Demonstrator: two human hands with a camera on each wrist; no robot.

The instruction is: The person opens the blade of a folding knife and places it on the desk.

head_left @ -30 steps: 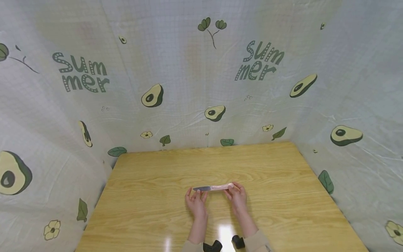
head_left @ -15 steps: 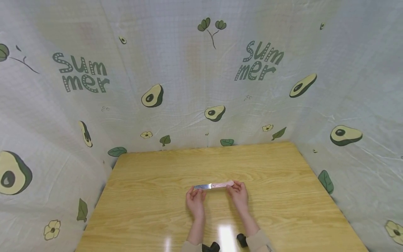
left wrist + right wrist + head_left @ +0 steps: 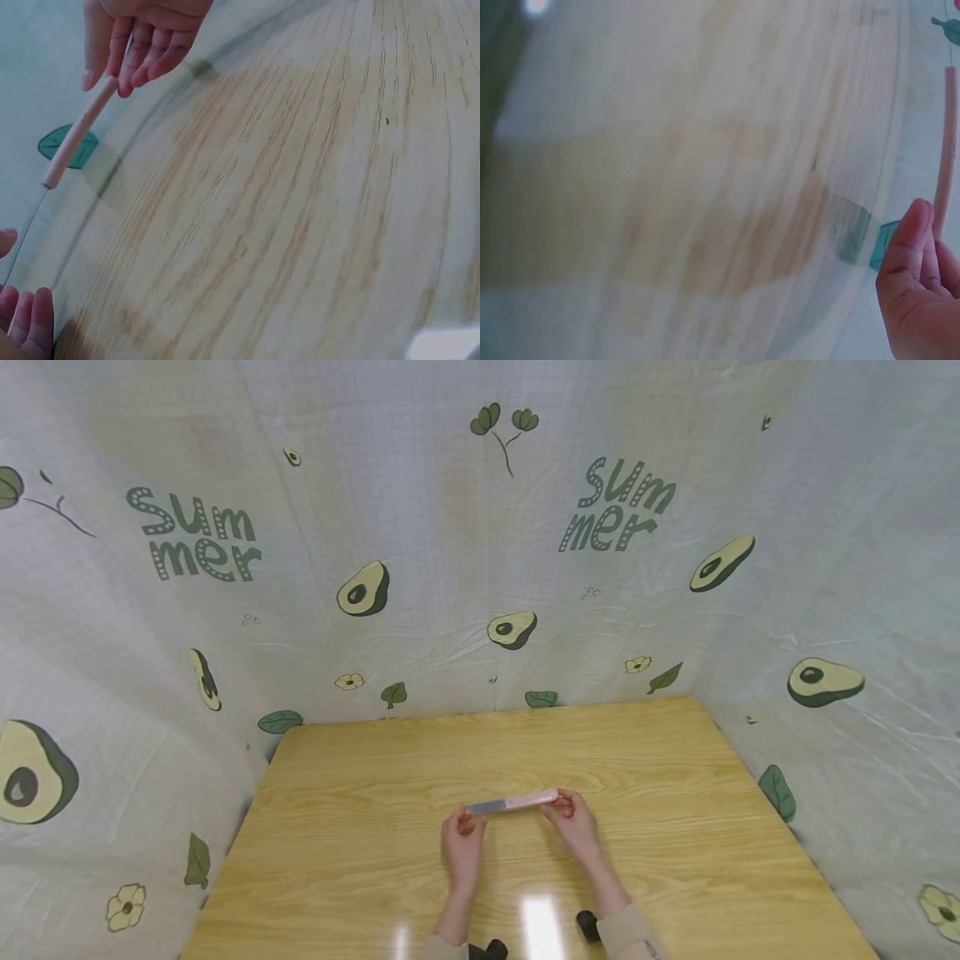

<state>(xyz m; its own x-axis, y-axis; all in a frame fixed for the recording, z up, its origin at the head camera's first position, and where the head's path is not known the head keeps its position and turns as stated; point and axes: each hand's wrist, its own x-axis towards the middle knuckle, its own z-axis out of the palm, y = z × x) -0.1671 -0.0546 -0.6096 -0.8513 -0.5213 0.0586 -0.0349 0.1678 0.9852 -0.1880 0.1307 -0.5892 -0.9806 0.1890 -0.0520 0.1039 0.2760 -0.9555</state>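
Note:
Held up level over the table is a knife with a pink handle (image 3: pixel 531 799) and a grey blade (image 3: pixel 487 807). My left hand (image 3: pixel 462 845) pinches the blade near its tip, on the left. At the opposite end, my right hand (image 3: pixel 576 827) grips the butt of the handle between thumb and fingers. In the left wrist view the handle (image 3: pixel 79 139) runs down from the right hand (image 3: pixel 154 34), its thin blade edge reaching the left hand (image 3: pixel 30 322). The right wrist view shows the handle (image 3: pixel 947 142) rising from the right hand (image 3: pixel 919 296); the blade is out of that frame.
A wood-grain table (image 3: pixel 360 827) spreads beneath both hands. Around its back and sides hangs a pale curtain (image 3: pixel 435 510) printed with avocados and leaves. Black wrist devices (image 3: pixel 587 927) sit near the sleeves.
The knife has shifted slightly right, its handle end a little higher in the head view. Both forearms have spread apart somewhat. Each hand keeps its hold, the left one closer to the blade tip.

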